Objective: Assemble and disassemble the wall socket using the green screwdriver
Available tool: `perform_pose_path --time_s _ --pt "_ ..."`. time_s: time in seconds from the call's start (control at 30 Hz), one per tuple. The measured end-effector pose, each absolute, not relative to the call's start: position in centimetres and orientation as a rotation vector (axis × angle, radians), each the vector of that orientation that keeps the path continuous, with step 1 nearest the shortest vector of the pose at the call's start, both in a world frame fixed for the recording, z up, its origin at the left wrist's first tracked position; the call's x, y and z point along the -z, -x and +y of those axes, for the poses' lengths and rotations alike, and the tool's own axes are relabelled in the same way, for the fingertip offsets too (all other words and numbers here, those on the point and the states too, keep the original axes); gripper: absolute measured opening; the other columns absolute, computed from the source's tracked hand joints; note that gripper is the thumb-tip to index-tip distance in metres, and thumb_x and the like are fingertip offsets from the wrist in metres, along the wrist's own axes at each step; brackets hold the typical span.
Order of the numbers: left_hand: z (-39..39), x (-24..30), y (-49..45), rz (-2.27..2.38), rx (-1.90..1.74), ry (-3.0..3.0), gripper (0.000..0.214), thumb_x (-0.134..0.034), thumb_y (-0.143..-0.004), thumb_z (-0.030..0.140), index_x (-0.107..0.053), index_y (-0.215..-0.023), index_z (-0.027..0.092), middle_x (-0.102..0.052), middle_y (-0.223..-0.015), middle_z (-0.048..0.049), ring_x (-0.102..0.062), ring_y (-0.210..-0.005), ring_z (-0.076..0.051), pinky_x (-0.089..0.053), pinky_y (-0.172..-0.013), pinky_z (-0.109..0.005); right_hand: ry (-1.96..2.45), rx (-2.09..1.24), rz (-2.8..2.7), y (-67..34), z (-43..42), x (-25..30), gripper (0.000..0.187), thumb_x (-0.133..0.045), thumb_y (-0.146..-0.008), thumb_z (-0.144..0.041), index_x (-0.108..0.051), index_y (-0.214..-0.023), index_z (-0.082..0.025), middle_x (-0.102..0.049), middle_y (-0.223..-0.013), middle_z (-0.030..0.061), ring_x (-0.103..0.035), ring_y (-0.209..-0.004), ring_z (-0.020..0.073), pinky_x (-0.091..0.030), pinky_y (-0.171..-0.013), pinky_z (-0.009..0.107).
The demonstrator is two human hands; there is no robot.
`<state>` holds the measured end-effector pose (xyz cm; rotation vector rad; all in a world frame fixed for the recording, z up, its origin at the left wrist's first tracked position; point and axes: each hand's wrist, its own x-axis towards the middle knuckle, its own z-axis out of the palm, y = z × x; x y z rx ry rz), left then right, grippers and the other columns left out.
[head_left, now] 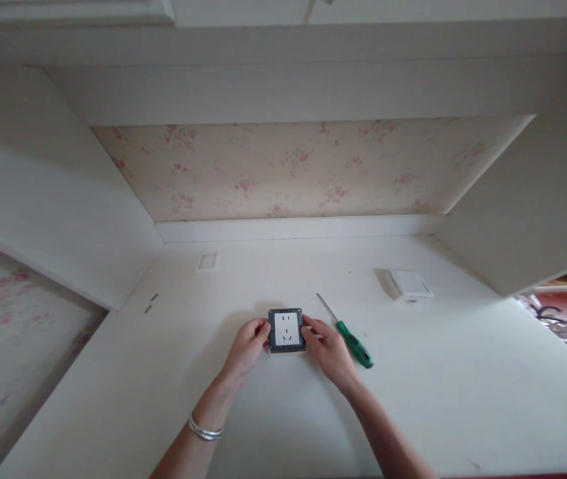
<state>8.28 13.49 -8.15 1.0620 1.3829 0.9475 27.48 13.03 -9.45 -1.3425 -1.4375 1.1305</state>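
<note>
Between my two hands is a wall socket (287,330) with a dark grey surround and a white face with several slots. My left hand (249,342) grips its left edge, thumb in front and fingers curled behind. On the opposite edge my right hand (327,346) pinches it the same way. A pale rim shows along the socket's lower edge; what it belongs to is mostly hidden. Just right of my right hand lies a screwdriver (355,344) with a green handle, its metal shaft pointing up and left.
On the white surface (437,399) lie a white square frame (208,261) at back left, a white boxy plate (411,284) at back right and two small dark strips (151,303) far left. White panels (512,166) stand at both sides; floral wallpaper (283,169) covers the back.
</note>
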Motion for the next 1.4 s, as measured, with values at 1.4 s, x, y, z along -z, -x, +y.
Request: perform_pose_path --time_s 1.4 --pt "13.6 10.9 -7.5 1.519 -0.907 -1.597 0.041 -0.047 -0.088 0.034 -0.055 -0.127 0.022 -0.054 -0.124 -0.0087 -0.055 -0.111 -0.021 -0.044 -0.098 -0.034 1.354 -1.137 -1.445 -27.1 13.0 10.8 0.038 -0.054 -0.085 -0.035 -0.063 -0.118 -0.019 -0.056 -0.122 0.0104 -0.062 -0.088 0.0174 -0.054 -0.077 0.032"
